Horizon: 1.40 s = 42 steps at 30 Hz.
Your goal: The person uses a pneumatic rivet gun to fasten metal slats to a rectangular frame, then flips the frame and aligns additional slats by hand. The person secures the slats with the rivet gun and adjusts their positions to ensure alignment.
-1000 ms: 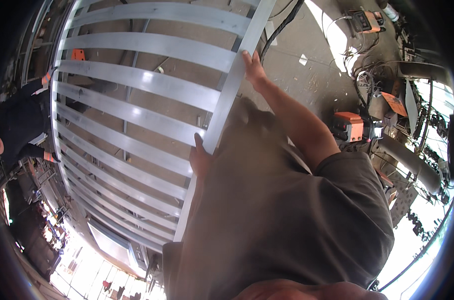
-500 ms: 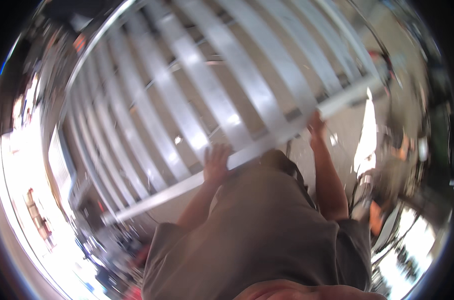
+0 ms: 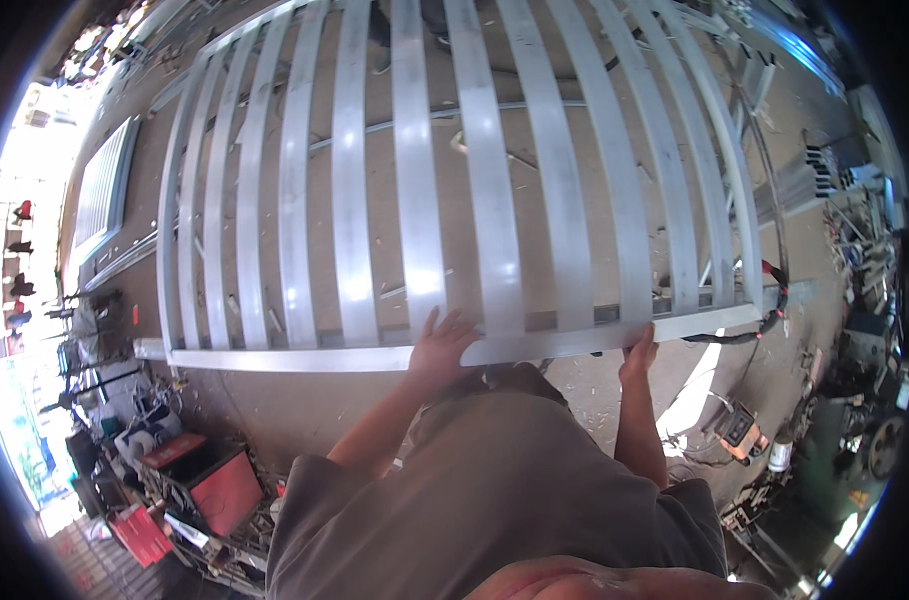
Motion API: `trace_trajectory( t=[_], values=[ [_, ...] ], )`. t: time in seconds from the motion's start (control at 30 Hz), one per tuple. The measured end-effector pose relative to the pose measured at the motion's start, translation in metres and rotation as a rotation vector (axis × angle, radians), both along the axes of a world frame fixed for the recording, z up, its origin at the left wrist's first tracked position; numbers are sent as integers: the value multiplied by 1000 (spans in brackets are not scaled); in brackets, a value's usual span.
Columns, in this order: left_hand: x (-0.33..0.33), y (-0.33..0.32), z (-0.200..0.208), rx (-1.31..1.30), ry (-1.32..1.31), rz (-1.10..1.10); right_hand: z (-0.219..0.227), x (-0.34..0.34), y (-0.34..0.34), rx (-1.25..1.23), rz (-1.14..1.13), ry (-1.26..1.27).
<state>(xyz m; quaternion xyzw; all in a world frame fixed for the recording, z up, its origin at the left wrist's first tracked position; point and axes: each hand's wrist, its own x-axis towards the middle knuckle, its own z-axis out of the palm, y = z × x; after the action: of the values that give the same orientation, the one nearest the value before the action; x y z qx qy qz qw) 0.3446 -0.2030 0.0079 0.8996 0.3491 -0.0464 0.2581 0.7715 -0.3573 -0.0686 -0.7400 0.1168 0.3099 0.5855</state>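
Note:
A large silvery metal frame with several parallel slats (image 3: pixel 425 220) lies across the space before me, its near rail (image 3: pixel 295 360) running left to right close to my body. My left hand (image 3: pixel 443 348) rests on this rail left of the middle, fingers spread over its top toward the slats. Farther right, my right hand (image 3: pixel 639 356) grips the same rail from the near side, with the thumb up at its top edge. The undersides of the fingers there are hidden.
At lower left stands a red cabinet (image 3: pixel 223 490) among tools. Another slatted panel (image 3: pixel 108 190) leans at far left. An orange machine (image 3: pixel 742 432) sits on the floor at right. A dark cable (image 3: pixel 775 318) curls by the frame's right corner. A person's feet (image 3: pixel 380 65) show beyond the slats.
The frame, slanted and blurred before, now lies nearly level across the view. Both hands are still on its near rail, the right one now lower in the picture.

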Motion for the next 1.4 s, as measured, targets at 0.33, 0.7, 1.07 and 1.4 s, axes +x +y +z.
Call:
trace_trajectory(
  t=[0.33, 0.7, 1.07, 1.4],
  values=[
    [4, -1, -6, -34, 9, 16, -21, -2, -5, -137, -40, 25],
    [24, -13, -12, 181, 37, -21, 4, -22, -18, 140, 79, 176],
    [49, -38, 8, 194, 113, -22, 10, -38, -45, -49, 340, 54],
    [149, -79, -15, 399, 138, -48, -97, -78, -301, -259, 1134, -766]
  ],
)
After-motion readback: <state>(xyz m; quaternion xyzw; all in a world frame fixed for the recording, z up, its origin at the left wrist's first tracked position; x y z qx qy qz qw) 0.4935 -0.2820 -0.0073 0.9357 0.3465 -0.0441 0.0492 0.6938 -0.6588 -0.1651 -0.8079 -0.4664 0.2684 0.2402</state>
